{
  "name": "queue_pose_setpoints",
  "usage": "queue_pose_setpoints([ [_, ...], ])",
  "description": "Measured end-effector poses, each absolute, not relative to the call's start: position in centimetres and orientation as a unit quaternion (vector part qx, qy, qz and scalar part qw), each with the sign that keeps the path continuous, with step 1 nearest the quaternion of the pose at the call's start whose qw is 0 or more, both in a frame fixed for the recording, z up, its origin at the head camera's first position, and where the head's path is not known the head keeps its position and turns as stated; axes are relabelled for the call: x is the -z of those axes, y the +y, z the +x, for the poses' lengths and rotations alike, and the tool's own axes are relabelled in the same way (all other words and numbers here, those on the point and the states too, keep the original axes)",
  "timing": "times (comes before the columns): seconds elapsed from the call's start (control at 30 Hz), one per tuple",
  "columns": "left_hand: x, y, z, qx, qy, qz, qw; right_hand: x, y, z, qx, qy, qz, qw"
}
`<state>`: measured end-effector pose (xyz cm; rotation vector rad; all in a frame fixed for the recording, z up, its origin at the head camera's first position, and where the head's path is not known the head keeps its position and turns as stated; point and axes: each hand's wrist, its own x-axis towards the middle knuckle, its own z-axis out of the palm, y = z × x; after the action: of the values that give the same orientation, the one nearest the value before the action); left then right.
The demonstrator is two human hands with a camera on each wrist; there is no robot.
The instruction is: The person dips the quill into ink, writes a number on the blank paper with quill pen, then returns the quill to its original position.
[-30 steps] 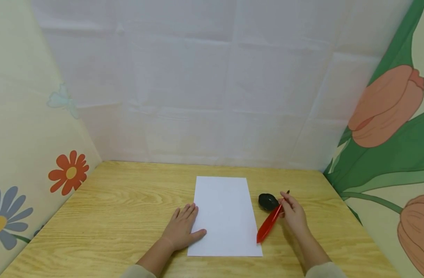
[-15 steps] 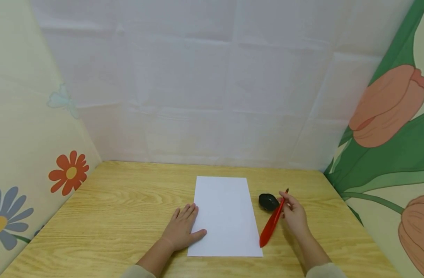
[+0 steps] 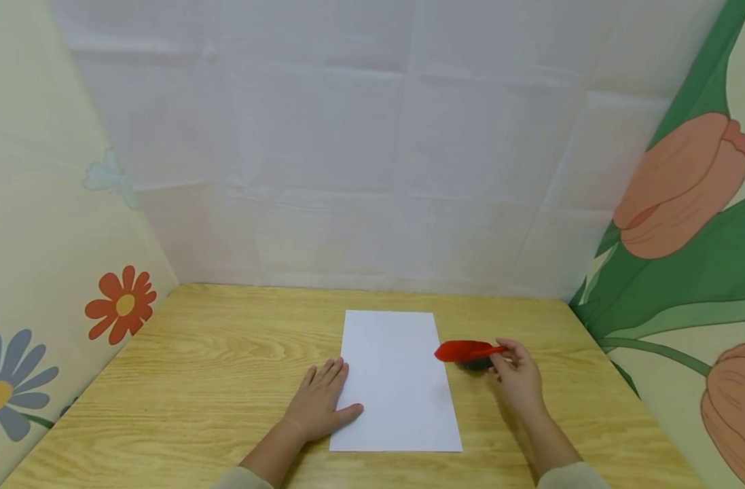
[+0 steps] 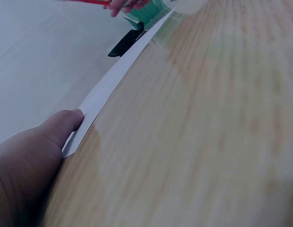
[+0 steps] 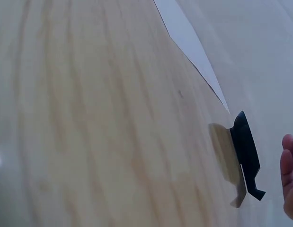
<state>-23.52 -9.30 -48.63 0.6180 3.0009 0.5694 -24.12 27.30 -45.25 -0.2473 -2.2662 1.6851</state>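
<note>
My left hand (image 3: 319,402) lies with straight fingers at the left edge of a white sheet of paper (image 3: 396,380), its thumb on the sheet. In the left wrist view, the thumb (image 4: 61,125) shows at the paper's near edge. My right hand (image 3: 520,380) pinches a red feather pen (image 3: 464,351) by its thin shaft. The feather points left, over a small black dish (image 3: 475,365) and the paper's right edge, and covers most of the dish. In the right wrist view the dish (image 5: 246,149) appears beside the fingers; the pen is out of that view.
The wood-grain table (image 3: 225,353) extends around the paper on all sides. A white cloth (image 3: 323,170) hangs behind it. Flower-patterned cloths stand at the left (image 3: 42,224) and right (image 3: 684,292).
The feather pen has swung from slanting down toward the paper's lower right corner to lying nearly level, pointing left above the dish. My left hand has stayed in place.
</note>
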Motion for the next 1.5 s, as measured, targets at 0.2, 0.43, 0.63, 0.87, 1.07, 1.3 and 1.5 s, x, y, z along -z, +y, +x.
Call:
queue_pose_setpoints([
  [0.2,48.6,-9.3,-23.4,-0.186,0.962,0.200,0.014,45.2,27.1,-24.0,-0.602,-0.778,-0.098,0.153],
  [0.43,48.7,-9.3,-23.4,-0.194,0.959,0.204,0.008,45.0,27.1,-23.9,-0.618,-0.764,-0.111,0.148],
  [0.63,48.6,-9.3,-23.4,-0.193,0.960,0.202,0.008,44.9,27.0,-23.8,-0.598,-0.774,-0.116,0.173],
  [0.87,49.3,-9.3,-23.7,-0.180,0.963,0.203,-0.001,44.8,27.1,-23.7,-0.582,-0.788,-0.129,0.157],
  [1.07,49.3,-9.3,-23.7,-0.177,0.963,0.203,-0.001,44.8,27.2,-23.9,-0.603,-0.774,-0.132,0.144],
  [1.3,48.6,-9.2,-23.5,-0.180,0.963,0.200,0.012,44.9,27.1,-24.0,-0.613,-0.766,-0.132,0.143],
  [1.5,48.7,-9.2,-23.5,-0.183,0.962,0.202,0.009,44.6,27.0,-23.8,-0.593,-0.782,-0.134,0.138],
])
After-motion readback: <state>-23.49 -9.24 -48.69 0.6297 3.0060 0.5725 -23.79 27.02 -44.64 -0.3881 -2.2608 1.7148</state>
